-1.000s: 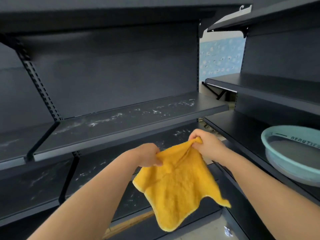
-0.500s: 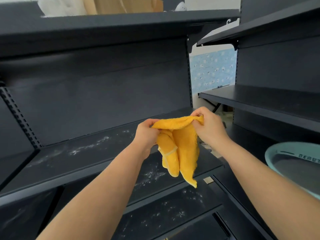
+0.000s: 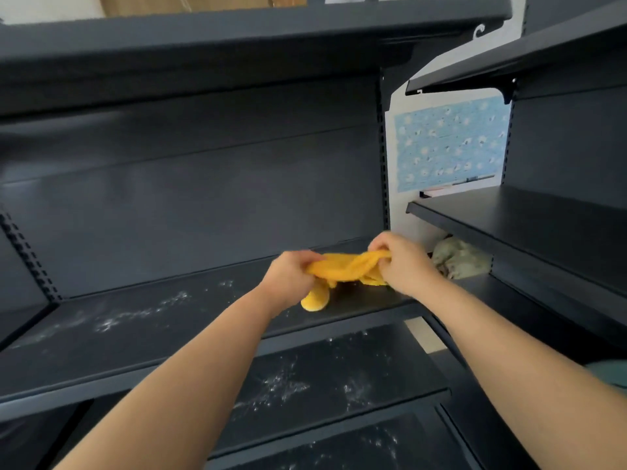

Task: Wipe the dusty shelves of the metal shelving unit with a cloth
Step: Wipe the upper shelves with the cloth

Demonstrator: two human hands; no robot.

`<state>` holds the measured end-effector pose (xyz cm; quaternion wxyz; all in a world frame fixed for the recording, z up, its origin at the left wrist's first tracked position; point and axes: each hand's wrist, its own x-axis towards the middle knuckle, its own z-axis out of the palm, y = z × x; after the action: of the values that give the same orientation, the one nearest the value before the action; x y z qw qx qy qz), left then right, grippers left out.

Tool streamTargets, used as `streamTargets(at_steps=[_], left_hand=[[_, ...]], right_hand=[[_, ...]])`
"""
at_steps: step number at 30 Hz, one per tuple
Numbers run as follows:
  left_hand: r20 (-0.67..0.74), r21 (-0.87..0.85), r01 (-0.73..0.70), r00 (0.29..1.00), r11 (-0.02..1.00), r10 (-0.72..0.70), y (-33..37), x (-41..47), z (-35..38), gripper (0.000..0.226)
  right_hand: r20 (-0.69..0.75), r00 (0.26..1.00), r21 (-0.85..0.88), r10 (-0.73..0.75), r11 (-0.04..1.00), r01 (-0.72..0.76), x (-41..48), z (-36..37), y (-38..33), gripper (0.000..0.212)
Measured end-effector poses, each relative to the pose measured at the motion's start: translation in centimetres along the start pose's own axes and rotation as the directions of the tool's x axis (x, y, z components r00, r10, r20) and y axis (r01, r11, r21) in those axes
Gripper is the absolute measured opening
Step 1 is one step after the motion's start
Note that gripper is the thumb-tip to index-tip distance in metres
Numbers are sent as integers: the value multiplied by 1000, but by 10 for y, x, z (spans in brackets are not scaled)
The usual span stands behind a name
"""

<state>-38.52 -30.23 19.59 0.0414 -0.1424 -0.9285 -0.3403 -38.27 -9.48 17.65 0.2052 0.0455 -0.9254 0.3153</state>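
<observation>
A bunched yellow cloth (image 3: pixel 346 268) rests on the right end of the dark metal shelf (image 3: pixel 142 334), stretched between both hands. My left hand (image 3: pixel 288 278) grips its left end and my right hand (image 3: pixel 403 262) grips its right end. White dust streaks lie on that shelf to the left of the cloth. The shelf below (image 3: pixel 339 378) is also speckled with dust. One lobe of the cloth hangs toward the shelf's front edge.
A second dark shelving unit (image 3: pixel 529 225) stands at the right, at an angle. A crumpled grey-green rag (image 3: pixel 458 257) lies in the gap between the units. The rim of a teal basin (image 3: pixel 610 374) shows at the right edge. An upper shelf (image 3: pixel 237 39) overhangs.
Both hands have carried the cloth up and forward onto the shelf. It hung open, then folded, and is now bunched flat against the shelf surface. The view has tilted upward.
</observation>
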Motion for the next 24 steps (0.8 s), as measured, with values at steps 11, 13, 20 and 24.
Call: streamTargets(at_steps=[11,13,20,24], left_hand=[[-99,374,248,969,894,-228,-31,10,24,28],[-63,501,268,959,823,-275,-43,10,22,32],[-108,524,299,952,797,-286,-76,15,4,33],[-110,502,318,946,805,-305,-94,31,-1,42]], right_hand=[[231,970,-149,-83,982,119,-3,42,23,44],[340,940,-275,-31,953,131,2,56,24,59],[522,850,-372,77,917,145,19,98,6,81],[579,814,-348,37,915,206,29,121,-17,84]])
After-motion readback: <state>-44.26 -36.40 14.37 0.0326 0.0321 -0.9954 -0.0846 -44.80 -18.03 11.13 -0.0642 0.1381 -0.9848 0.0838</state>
